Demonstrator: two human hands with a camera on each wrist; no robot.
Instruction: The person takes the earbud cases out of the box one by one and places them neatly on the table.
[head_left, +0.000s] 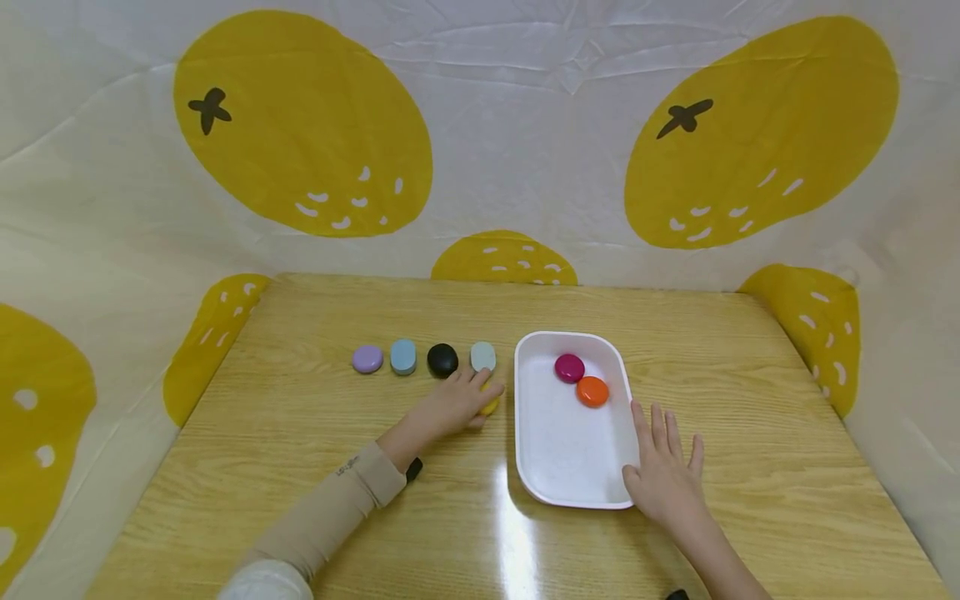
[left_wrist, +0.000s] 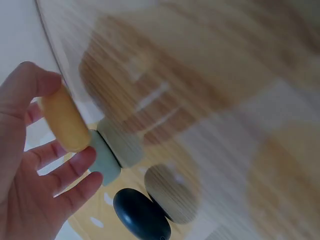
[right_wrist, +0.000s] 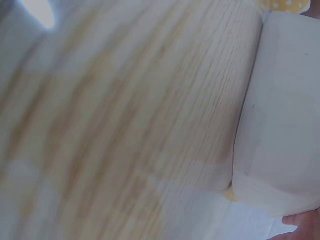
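Observation:
My left hand (head_left: 450, 405) pinches a rounded yellow block (left_wrist: 65, 120) between thumb and fingers, just left of a white tray (head_left: 558, 462). In the head view the fingers partly cover that block. Right behind it sits a pale green oval block (head_left: 483, 356), with a black round one (head_left: 442, 360) to its left. Along the tray's right side, my right hand (head_left: 663, 483) rests its spread, straight fingers against the rim. Inside the tray lie a magenta disc (head_left: 569, 368) and an orange disc (head_left: 592, 392), touching each other.
Further left in the row stand a light blue oval block (head_left: 403, 357) and a lilac one (head_left: 367, 359). The wooden table (head_left: 300, 467) is glossy and reflects light. A white cloth printed with yellow fruit (head_left: 525, 150) hangs behind and around it.

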